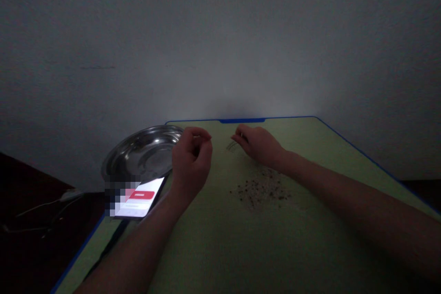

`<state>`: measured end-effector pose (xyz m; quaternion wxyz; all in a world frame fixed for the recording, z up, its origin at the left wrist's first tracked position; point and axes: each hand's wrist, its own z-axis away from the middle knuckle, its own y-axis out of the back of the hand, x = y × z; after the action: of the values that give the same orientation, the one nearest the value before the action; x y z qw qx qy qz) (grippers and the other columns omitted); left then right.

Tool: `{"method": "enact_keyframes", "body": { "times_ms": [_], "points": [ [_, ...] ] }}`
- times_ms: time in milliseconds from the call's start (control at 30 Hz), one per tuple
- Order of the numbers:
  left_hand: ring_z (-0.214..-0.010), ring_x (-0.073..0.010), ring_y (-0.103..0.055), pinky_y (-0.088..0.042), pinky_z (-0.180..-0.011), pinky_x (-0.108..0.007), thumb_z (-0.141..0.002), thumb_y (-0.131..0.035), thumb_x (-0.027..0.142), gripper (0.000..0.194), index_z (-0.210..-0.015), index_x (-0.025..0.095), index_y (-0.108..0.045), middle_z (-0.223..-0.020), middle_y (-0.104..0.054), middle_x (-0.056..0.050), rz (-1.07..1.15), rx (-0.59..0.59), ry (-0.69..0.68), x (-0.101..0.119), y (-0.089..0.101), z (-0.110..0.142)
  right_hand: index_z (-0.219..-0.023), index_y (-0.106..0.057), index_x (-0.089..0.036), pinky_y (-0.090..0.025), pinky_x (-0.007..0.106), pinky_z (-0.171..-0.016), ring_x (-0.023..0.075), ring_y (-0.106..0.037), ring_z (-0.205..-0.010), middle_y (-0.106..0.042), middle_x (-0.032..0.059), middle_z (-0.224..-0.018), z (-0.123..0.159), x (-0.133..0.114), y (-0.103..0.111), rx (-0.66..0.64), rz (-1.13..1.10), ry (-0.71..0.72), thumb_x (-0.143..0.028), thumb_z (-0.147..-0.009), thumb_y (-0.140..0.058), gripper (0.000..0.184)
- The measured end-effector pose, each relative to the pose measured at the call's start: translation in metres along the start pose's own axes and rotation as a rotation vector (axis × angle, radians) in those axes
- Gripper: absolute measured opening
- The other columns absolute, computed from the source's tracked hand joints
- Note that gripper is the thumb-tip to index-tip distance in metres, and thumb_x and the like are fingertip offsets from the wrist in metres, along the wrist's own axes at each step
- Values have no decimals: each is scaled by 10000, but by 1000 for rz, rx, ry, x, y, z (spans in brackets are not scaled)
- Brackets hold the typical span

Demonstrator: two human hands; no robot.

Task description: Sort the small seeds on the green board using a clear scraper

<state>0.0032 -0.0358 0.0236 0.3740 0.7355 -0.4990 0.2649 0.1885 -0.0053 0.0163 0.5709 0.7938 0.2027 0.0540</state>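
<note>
My left hand (pixel 192 161) is raised beside the basin's right rim, fingers curled and thumb against the forefinger. Anything held in that pinch is too small or dark to see. Across from it, my right hand (pixel 260 144) is also closed, its thumb and fingertips pinched together, and what they hold cannot be made out. A loose patch of small dark and pale grains or seeds (pixel 263 189) lies spread on the table, just below my right hand. Close under the right fingertips is a faint dark mark (pixel 232 147) on the tabletop.
A shiny metal basin (pixel 129 154) stands at the table's left side. In front of it lies a phone (pixel 138 209) with a lit screen, partly pixelated, and a dark strap (pixel 110 243). The pale green table (pixel 213 248) has a blue edge and meets a grey wall (pixel 220 46). White cables (pixel 69 197) hang left.
</note>
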Motion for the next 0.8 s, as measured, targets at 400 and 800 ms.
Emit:
{"method": "enact_keyframes", "body": {
  "times_ms": [400, 800],
  "points": [
    [-416, -72, -404, -309, -433, -213, -771, -518, 168, 53, -812, 198, -533, -491, -470, 81, -136, 50, -177, 1, 10, 2, -1119, -602, -187, -462, 298, -637, 179, -639, -738, -702, 33, -849, 15, -91, -20, -168, -122, 104, -215, -938, -438, 245],
    [-418, -78, -375, -286, -449, -218, -789, -490, 208, 25, -790, 198, -514, -484, -426, 81, -200, -45, -161, -3, 10, 2, -1217, -571, -180, -544, 415, -787, 208, -634, -949, -614, 84, -1183, 59, -29, 3, -189, 69, -286, -341, -928, -582, 330]
  ]
}}
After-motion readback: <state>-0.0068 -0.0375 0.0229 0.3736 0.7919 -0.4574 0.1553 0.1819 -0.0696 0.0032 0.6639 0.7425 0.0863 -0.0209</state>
